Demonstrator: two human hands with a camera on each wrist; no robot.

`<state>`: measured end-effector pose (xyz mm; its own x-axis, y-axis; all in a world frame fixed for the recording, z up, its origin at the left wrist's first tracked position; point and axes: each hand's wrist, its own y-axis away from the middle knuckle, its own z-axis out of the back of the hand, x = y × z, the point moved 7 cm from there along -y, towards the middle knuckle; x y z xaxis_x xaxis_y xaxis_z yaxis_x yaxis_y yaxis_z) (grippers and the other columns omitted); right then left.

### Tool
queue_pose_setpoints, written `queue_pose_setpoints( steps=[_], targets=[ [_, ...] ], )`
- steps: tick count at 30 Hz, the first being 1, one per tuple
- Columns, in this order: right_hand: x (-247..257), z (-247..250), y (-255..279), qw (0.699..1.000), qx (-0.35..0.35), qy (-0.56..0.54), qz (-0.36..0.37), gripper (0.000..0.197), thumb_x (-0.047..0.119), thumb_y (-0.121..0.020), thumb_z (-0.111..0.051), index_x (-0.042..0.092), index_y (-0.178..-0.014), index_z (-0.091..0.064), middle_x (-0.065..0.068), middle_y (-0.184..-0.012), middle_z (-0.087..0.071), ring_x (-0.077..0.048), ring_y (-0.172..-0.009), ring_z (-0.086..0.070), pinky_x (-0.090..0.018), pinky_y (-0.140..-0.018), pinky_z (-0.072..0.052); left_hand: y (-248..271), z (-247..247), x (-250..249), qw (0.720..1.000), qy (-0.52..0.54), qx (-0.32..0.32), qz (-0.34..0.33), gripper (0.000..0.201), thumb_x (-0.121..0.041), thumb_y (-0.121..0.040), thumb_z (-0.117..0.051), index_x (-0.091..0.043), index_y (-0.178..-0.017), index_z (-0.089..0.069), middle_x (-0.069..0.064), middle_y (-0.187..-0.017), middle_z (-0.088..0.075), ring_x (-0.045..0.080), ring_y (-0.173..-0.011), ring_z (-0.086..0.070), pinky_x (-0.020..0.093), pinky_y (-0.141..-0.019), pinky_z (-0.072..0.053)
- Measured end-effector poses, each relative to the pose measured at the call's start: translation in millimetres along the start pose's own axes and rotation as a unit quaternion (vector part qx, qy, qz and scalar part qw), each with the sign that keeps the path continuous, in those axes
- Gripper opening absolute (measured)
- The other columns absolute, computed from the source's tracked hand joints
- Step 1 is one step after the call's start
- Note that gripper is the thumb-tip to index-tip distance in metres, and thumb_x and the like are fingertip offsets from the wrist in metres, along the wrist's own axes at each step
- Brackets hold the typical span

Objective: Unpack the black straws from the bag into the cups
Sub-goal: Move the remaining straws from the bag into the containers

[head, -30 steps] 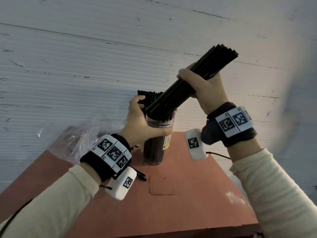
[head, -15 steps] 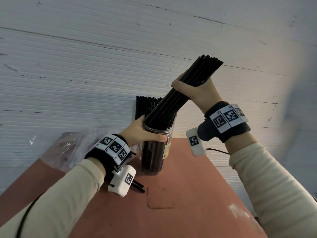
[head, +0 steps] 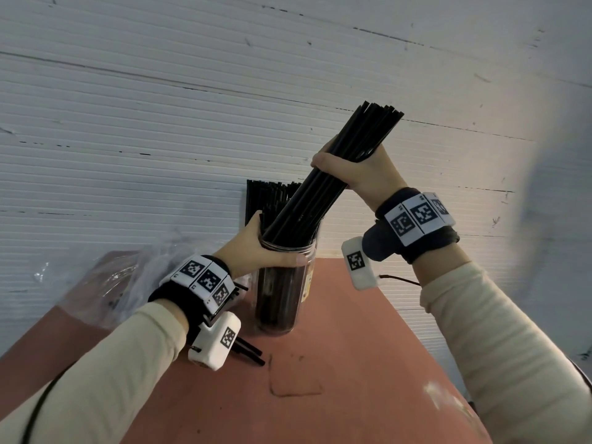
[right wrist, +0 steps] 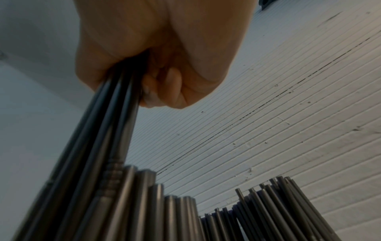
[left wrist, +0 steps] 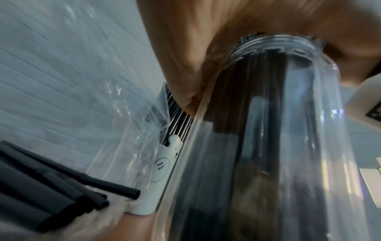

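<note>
A tall clear plastic cup [head: 282,290] stands on the reddish table [head: 352,363], with black straws inside it. My left hand [head: 256,251] grips the cup just under its rim [left wrist: 288,48]. My right hand [head: 355,173] grips a bundle of black straws [head: 320,187] that slants from upper right down into the cup's mouth. The right wrist view shows my fingers [right wrist: 156,91] wrapped round the bundle [right wrist: 107,130]. Behind the clear cup, more black straws [head: 266,197] stand upright in a white cup [left wrist: 158,176]. The clear plastic bag [head: 128,277] lies crumpled at the left.
A few loose black straws [head: 250,350] lie on the table under my left wrist, and show close up in the left wrist view [left wrist: 62,195]. A white ribbed wall [head: 160,123] rises right behind the table. The table's right edge runs below my right forearm.
My right hand has come down and leftward, and the straw bundle has slid deeper into the clear cup. My left hand slid from the straws down to the cup's rim.
</note>
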<state>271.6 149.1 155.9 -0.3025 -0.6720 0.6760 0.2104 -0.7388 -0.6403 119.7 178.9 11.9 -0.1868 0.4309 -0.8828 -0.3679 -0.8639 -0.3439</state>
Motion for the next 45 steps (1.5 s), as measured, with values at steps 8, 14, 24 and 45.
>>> queue_pose_setpoints(
  steps=[8,14,24,45],
  targets=[
    [2.5,-0.4,1.0,1.0,0.01,0.01,0.006,0.007,0.01,-0.083,-0.072,0.004,-0.084,-0.068,0.003,-0.075,-0.068,-0.011,-0.074,-0.067,-0.022,-0.065,-0.051,-2.1,-2.9,-6.3,0.998,0.05,0.013,0.033,0.072,-0.048,-0.058,-0.084,-0.022,-0.121,-0.062,-0.001,-0.111,-0.072,0.013,-0.107,-0.066,0.04,-0.103,-0.047],
    [-0.1,2.9,2.4,1.0,0.019,0.009,-0.008,0.01,0.011,-0.084,-0.071,0.002,-0.087,-0.068,-0.001,-0.078,-0.069,-0.015,-0.076,-0.069,-0.025,-0.066,-0.053,2.6,-8.1,-14.7,0.995,0.059,0.069,0.039,0.06,-0.034,-0.068,-0.085,-0.023,-0.122,-0.06,0.0,-0.113,-0.071,0.013,-0.109,-0.066,0.035,-0.1,-0.046],
    [-6.9,11.4,4.1,1.0,-0.004,0.019,-0.019,0.016,0.014,-0.083,-0.072,-0.001,-0.089,-0.067,-0.003,-0.079,-0.069,-0.014,-0.073,-0.067,-0.024,-0.062,-0.052,9.4,-1.3,1.5,0.987,0.115,0.068,0.092,0.097,-0.072,-0.042,-0.081,-0.028,-0.125,-0.057,-0.006,-0.121,-0.068,0.011,-0.114,-0.062,0.035,-0.094,-0.049],
    [-31.4,-56.2,37.6,0.987,0.129,0.087,-0.039,0.016,0.029,-0.086,-0.071,0.016,-0.092,-0.065,0.004,-0.084,-0.068,-0.003,-0.081,-0.066,-0.018,-0.071,-0.051,31.0,-4.3,-5.6,0.997,-0.001,0.05,0.062,0.097,-0.042,-0.065,-0.085,-0.027,-0.144,-0.03,-0.011,-0.136,-0.052,0.004,-0.125,-0.05,0.035,-0.109,-0.039]
  ],
)
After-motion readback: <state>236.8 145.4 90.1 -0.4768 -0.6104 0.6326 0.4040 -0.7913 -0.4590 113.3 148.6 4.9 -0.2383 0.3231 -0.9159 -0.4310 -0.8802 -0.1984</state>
